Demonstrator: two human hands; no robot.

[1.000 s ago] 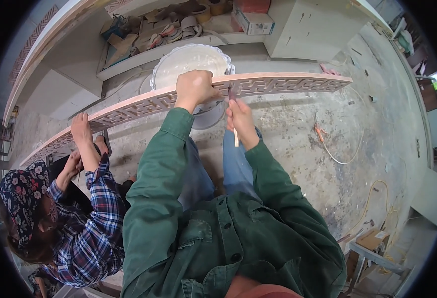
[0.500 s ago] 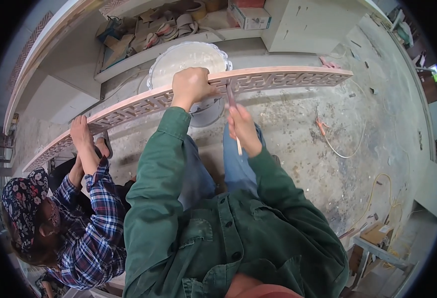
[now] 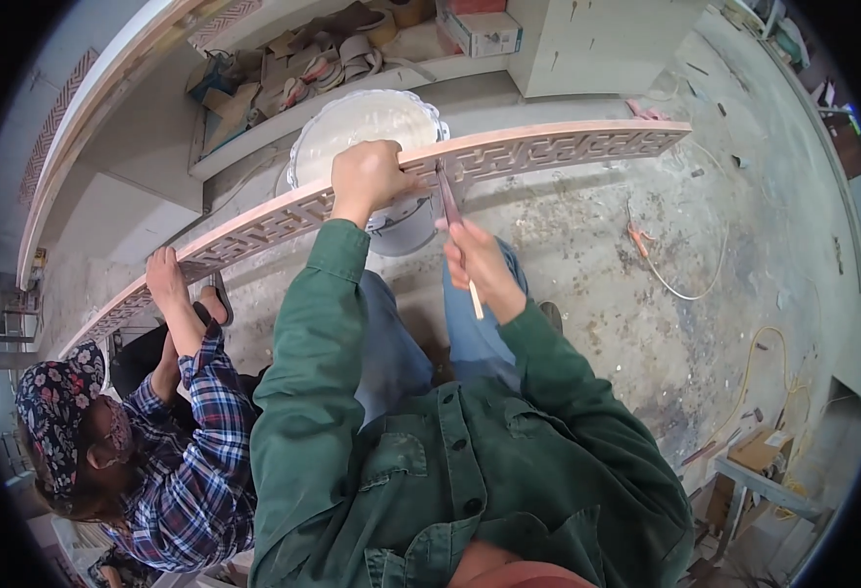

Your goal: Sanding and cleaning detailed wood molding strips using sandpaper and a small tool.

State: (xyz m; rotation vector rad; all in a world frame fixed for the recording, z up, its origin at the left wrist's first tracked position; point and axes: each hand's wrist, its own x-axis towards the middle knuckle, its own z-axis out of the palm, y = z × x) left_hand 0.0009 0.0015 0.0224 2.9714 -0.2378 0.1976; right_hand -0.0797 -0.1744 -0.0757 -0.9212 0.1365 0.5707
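Observation:
A long, pale reddish-wood fretwork panel (image 3: 548, 133) stands on edge and runs across in front of me, rising to the right. My left hand (image 3: 367, 178) is closed over its top edge near the middle. My right hand (image 3: 481, 263) grips a slim stick (image 3: 451, 204), dark purplish toward the far end and bare pale wood at the near end. The far end of that stick meets the fretwork just right of my left hand; whether it passes into an opening is hard to make out.
Beyond the panel, a white round basin with a scalloped rim (image 3: 357, 113) sits on a grey bucket (image 3: 406, 235). At left, a co-worker in a plaid shirt rests a hand (image 3: 166, 279) on the panel. An orange-handled tool with a cord (image 3: 638, 237) lies on the stained floor.
The stick and my right hand have shifted slightly nearer to me. My left hand keeps its hold on the panel. The whole view has turned a little.

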